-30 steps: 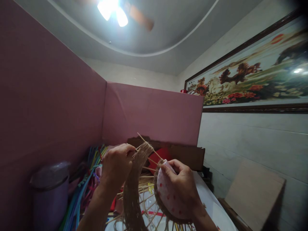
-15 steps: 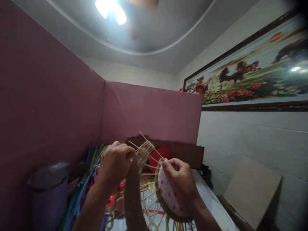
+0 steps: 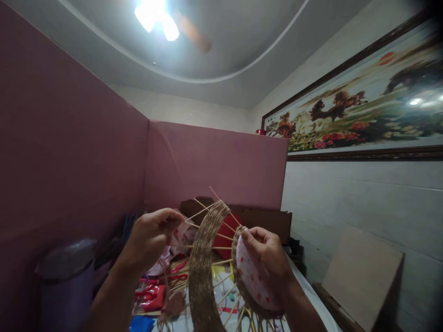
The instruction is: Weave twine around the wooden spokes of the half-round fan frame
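A half-woven basket (image 3: 204, 258) of brown twine on thin wooden sticks is held up in front of me, tilted on its side. Its round base carries white fabric with red spots (image 3: 254, 279). My right hand (image 3: 266, 249) grips the rim of this base, thumb over the fabric. Left of the woven band, my left hand (image 3: 155, 230) is closed in a pinch on a strand of twine (image 3: 200, 213), drawn taut from the band's top edge. Bare stick ends poke out beside its fingertips. Loose twine hangs below that hand.
A white table (image 3: 304, 286) lies beneath, with red plastic packets (image 3: 150, 297), a blue packet (image 3: 141, 323) and scissors. A cardboard box (image 3: 273, 223) stands behind. At left is a lidded purple bin (image 3: 67, 290); pink partitions (image 3: 214, 161) enclose the back and left.
My left hand has moved left and slightly down, away from the band, drawing the twine out straight. The basket has shifted a little right, still in my right hand.
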The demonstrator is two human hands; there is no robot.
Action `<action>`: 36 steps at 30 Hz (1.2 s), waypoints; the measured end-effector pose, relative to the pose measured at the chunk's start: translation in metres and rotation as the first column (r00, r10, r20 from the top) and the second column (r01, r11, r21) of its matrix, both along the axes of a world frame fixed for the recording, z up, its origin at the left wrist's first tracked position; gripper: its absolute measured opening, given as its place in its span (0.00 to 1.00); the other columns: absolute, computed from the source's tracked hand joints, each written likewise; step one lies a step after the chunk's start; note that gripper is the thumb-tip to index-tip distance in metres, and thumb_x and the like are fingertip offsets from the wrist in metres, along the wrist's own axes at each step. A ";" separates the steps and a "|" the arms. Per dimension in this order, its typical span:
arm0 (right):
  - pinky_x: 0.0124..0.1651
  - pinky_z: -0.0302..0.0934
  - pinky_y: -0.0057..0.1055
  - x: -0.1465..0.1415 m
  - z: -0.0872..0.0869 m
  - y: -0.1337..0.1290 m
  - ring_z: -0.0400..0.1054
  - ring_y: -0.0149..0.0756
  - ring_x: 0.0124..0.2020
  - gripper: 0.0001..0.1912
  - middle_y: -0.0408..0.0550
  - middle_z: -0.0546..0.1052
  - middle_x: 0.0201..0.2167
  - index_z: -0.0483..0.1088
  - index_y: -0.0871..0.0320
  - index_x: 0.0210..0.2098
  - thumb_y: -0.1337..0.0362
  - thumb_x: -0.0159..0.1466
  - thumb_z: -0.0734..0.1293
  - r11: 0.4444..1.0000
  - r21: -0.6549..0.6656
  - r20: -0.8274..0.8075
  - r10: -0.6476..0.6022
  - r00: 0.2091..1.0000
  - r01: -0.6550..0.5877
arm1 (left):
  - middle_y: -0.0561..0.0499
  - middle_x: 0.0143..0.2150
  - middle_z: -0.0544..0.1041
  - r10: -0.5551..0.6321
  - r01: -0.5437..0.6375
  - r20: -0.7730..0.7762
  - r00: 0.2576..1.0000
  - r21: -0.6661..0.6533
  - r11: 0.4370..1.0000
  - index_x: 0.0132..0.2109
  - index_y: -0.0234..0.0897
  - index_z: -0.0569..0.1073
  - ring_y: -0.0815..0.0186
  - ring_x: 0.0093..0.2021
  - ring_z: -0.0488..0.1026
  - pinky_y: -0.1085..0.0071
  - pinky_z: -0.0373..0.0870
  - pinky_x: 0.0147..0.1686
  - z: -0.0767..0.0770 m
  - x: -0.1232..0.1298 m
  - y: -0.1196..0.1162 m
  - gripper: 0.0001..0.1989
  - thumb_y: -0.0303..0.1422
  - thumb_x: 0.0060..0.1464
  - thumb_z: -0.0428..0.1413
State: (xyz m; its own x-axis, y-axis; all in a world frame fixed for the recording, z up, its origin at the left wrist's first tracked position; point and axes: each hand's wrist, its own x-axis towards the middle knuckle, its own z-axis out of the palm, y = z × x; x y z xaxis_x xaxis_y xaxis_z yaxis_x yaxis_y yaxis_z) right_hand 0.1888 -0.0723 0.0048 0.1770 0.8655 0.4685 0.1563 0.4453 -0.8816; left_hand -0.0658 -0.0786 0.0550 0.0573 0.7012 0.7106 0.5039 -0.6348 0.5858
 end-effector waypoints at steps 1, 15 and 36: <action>0.23 0.51 0.26 0.001 0.001 -0.001 0.57 0.29 0.20 0.18 0.42 0.68 0.18 0.68 0.61 0.23 0.50 0.52 0.67 1.000 -0.002 0.000 0.010 1.000 -0.010 | 0.54 0.23 0.71 -0.023 0.024 0.048 0.999 -0.026 0.999 0.30 0.36 0.74 0.70 0.24 0.66 0.75 0.60 0.23 0.000 0.000 0.000 0.08 0.34 0.48 0.53; 0.21 0.50 0.27 0.004 0.003 0.002 0.57 0.29 0.17 0.19 0.41 0.66 0.16 0.66 0.61 0.23 0.50 0.49 0.69 0.991 -0.069 -0.136 0.101 0.986 -0.111 | 0.51 0.27 0.75 -0.331 0.439 0.375 0.866 -0.251 0.863 0.29 0.35 0.78 0.72 0.27 0.68 0.78 0.63 0.26 -0.002 0.000 0.011 0.05 0.31 0.41 0.61; 0.23 0.52 0.28 0.000 0.006 -0.004 0.57 0.29 0.18 0.19 0.41 0.67 0.17 0.68 0.60 0.24 0.48 0.49 0.68 0.998 -0.037 -0.107 0.056 0.993 -0.060 | 0.44 0.28 0.75 -0.400 0.533 0.401 0.824 -0.311 0.787 0.31 0.31 0.79 0.71 0.23 0.66 0.77 0.59 0.20 -0.002 0.000 0.010 0.23 0.47 0.51 0.50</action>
